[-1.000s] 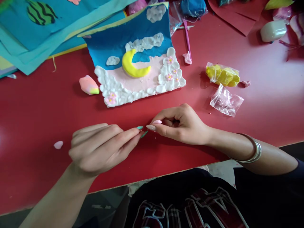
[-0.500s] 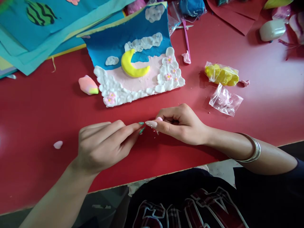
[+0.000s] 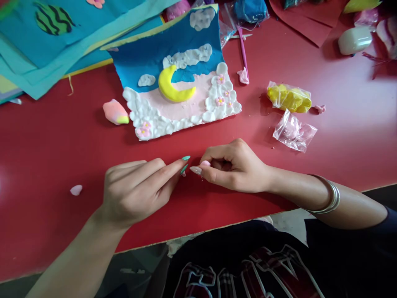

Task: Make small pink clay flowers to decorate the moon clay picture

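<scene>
Right hand (image 3: 237, 165): pinches a small, rounded, pale-pink clay lump (image 3: 205, 163)
Left hand (image 3: 133, 190): narrow pinch (whether it grips anything, I cannot tell)
Lump: over the near side of the glossy red worktop (image 3: 189, 207)

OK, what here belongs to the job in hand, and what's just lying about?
Likely in use:
pink clay piece, pinched by the right hand
moon picture with similar pink flowers
bagged pink clay

Probably lying about:
blue sheets
red sheet
bagged blue clay

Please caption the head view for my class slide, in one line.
Right hand pinching pink clay, left hand close by, in front of a picture with a yellow crescent moon.
</scene>
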Demonstrator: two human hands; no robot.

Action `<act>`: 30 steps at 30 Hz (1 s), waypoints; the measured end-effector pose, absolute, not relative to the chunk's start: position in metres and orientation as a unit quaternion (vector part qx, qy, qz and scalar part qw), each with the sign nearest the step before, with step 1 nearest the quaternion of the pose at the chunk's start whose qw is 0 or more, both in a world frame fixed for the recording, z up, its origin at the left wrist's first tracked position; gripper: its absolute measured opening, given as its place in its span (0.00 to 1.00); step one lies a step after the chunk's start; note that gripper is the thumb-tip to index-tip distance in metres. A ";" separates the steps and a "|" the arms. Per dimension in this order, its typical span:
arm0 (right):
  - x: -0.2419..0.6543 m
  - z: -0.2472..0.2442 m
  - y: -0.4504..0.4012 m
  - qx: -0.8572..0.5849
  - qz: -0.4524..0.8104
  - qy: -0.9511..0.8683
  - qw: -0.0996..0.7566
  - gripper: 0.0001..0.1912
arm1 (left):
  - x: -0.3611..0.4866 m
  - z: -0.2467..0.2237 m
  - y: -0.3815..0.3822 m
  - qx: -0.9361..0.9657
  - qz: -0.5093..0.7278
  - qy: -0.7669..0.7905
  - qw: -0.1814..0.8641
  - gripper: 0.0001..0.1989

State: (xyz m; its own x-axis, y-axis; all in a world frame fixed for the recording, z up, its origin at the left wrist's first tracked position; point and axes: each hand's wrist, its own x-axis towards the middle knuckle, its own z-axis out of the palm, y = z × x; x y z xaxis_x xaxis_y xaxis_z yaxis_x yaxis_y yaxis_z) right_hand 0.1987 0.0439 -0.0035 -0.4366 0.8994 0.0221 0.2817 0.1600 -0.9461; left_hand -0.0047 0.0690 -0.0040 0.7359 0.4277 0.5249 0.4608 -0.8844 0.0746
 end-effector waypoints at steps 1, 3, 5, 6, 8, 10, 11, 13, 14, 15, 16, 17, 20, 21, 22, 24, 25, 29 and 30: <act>0.199 -0.003 0.044 -0.426 0.489 -0.693 0.314 0.12 | -0.005 -0.004 0.069 -0.931 -0.276 -0.239 0.022 0.07; 0.199 -0.003 0.044 -0.430 0.492 -0.689 0.313 0.13 | -0.005 -0.004 0.069 -0.931 -0.276 -0.239 0.007 0.06; 0.199 -0.003 0.045 -0.435 0.497 -0.682 0.313 0.13 | -0.005 -0.004 0.069 -0.934 -0.270 -0.235 0.006 0.05; 0.199 -0.003 0.045 -0.437 0.499 -0.679 0.314 0.13 | -0.005 -0.004 0.069 -0.936 -0.269 -0.229 0.011 0.04; 0.199 -0.003 0.045 -0.437 0.502 -0.677 0.315 0.13 | -0.005 -0.004 0.070 -0.938 -0.268 -0.218 0.023 0.04; 0.199 -0.003 0.045 -0.435 0.502 -0.677 0.316 0.12 | -0.006 -0.005 0.070 -0.939 -0.267 -0.216 0.027 0.05; 0.199 -0.003 0.045 -0.434 0.501 -0.679 0.315 0.12 | -0.006 -0.005 0.069 -0.939 -0.265 -0.218 0.024 0.05; 0.199 -0.004 0.045 -0.431 0.500 -0.683 0.313 0.13 | -0.007 -0.006 0.069 -0.939 -0.259 -0.227 0.016 0.06; 0.199 -0.004 0.045 -0.430 0.499 -0.685 0.312 0.13 | -0.007 -0.007 0.069 -0.938 -0.258 -0.229 0.012 0.07; 0.199 -0.004 0.045 -0.430 0.498 -0.686 0.311 0.13 | -0.007 -0.007 0.069 -0.939 -0.258 -0.229 0.007 0.08; 0.199 -0.004 0.045 -0.430 0.497 -0.686 0.311 0.13 | -0.008 -0.007 0.069 -0.939 -0.260 -0.225 0.004 0.09; 0.199 -0.004 0.045 -0.431 0.497 -0.687 0.310 0.13 | -0.008 -0.008 0.069 -0.940 -0.261 -0.221 0.001 0.09; 0.199 -0.003 0.045 -0.432 0.496 -0.686 0.310 0.13 | -0.009 -0.008 0.070 -0.940 -0.264 -0.216 -0.008 0.09; 0.199 -0.003 0.045 -0.432 0.496 -0.686 0.310 0.13 | -0.009 -0.008 0.070 -0.940 -0.264 -0.218 -0.008 0.09; 0.199 -0.003 0.045 -0.432 0.495 -0.687 0.310 0.12 | -0.008 -0.008 0.070 -0.939 -0.262 -0.222 -0.006 0.08; 0.199 -0.003 0.045 -0.431 0.493 -0.690 0.308 0.12 | -0.007 -0.008 0.069 -0.939 -0.258 -0.227 0.005 0.07; 0.199 -0.003 0.045 -0.431 0.492 -0.691 0.307 0.12 | -0.007 -0.008 0.069 -0.939 -0.256 -0.228 0.013 0.07; 0.200 -0.003 0.045 -0.427 0.489 -0.698 0.302 0.12 | -0.007 -0.008 0.069 -0.938 -0.261 -0.225 0.030 0.06; 0.200 -0.003 0.045 -0.427 0.488 -0.699 0.303 0.12 | -0.007 -0.008 0.069 -0.938 -0.263 -0.224 0.030 0.06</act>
State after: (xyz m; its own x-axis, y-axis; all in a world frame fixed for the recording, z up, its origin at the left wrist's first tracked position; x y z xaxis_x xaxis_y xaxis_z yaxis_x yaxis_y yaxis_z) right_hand 0.1997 0.0454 -0.0030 -0.4526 0.8917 0.0061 0.3008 0.1591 -0.9403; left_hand -0.0067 0.0685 -0.0083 0.7619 0.4040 0.5062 0.4358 -0.8980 0.0606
